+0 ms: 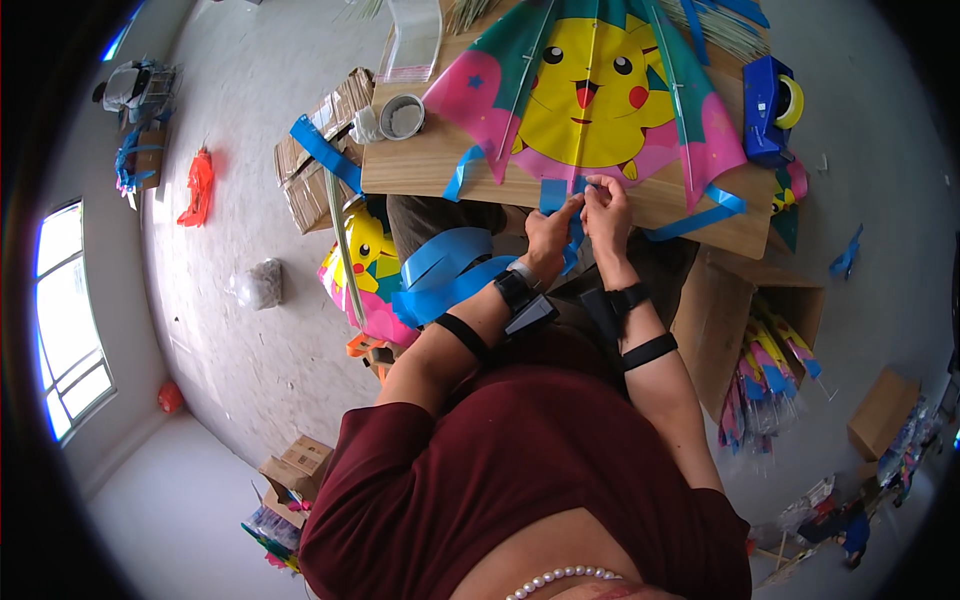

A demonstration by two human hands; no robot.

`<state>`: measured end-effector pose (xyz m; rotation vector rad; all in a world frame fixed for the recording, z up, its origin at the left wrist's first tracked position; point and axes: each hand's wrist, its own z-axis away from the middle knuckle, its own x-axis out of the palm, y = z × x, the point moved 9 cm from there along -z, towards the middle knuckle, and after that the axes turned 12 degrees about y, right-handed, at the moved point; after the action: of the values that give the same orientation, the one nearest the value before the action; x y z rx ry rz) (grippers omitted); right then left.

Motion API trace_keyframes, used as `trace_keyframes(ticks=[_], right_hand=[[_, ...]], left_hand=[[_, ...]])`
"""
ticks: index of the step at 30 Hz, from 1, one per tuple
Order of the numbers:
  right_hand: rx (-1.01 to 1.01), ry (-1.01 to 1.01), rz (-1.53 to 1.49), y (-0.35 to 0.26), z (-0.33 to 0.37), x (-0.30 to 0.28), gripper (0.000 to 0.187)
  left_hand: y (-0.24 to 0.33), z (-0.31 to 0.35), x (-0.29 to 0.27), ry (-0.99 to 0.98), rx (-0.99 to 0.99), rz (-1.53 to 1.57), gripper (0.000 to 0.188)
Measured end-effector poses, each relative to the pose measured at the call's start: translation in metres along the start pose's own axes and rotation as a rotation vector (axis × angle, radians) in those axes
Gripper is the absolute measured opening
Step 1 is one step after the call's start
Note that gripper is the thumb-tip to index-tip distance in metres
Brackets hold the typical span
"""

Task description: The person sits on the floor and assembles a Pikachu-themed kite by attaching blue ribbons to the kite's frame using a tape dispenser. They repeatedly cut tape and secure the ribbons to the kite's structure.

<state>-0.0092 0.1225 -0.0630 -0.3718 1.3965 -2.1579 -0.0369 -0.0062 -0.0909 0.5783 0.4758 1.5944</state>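
A kite [597, 95] with a yellow cartoon animal on pink and green lies on the wooden table [400, 165], its rods running lengthwise. At the middle of its near edge, my left hand [548, 238] pinches a blue ribbon [574, 240], which hangs below the table edge. Close beside it, my right hand [607, 215] has thumb and fingertips pressed together at the same ribbon and the kite's edge. A short blue piece [553, 194] shows just left of the fingertips. The exact contact between fingers, ribbon and kite is too small to make out.
A blue tape dispenser [768, 110] stands at the table's right edge, a round tin [402, 117] at the left. Blue ribbon loops [450, 265] lie by my left forearm. A carton [720, 310] with packed kites stands at the right, another taped carton [300, 180] at the left.
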Motion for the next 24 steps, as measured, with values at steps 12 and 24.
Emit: trace_keyframes(ticks=[12,24], right_hand=[[-0.016,-0.001,0.042,0.002,-0.002,-0.001,0.012],[0.081,-0.043,-0.018,-0.002,0.002,0.0,0.011]], left_hand=[[-0.001,-0.007,0.003,0.015,0.0,0.023,0.04],[-0.015,-0.031,-0.006,0.158,0.141,0.016,0.04]])
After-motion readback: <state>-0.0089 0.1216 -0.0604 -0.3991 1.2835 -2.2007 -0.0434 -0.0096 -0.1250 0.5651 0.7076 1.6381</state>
